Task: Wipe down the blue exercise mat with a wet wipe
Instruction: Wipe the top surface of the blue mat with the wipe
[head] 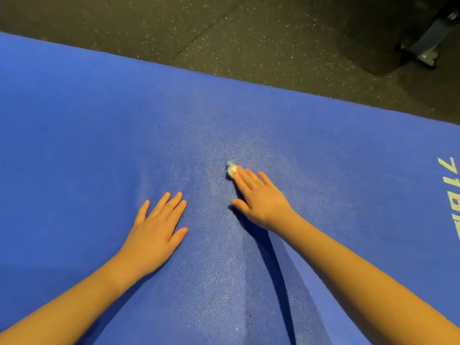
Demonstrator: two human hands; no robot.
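Note:
The blue exercise mat (94,135) fills most of the head view, with a paler sheen down its middle. My right hand (258,197) lies with straight fingers on a small crumpled white wet wipe (231,168), pressing it onto the mat; only a bit of the wipe shows past the fingertips. To its left, my left hand (156,225) rests flat on the mat, fingers spread, holding nothing.
Dark speckled rubber floor (249,33) runs beyond the mat's far edge. A metal foot of some equipment (428,48) stands at the top right. Pale printed lettering (451,190) marks the mat at the right edge.

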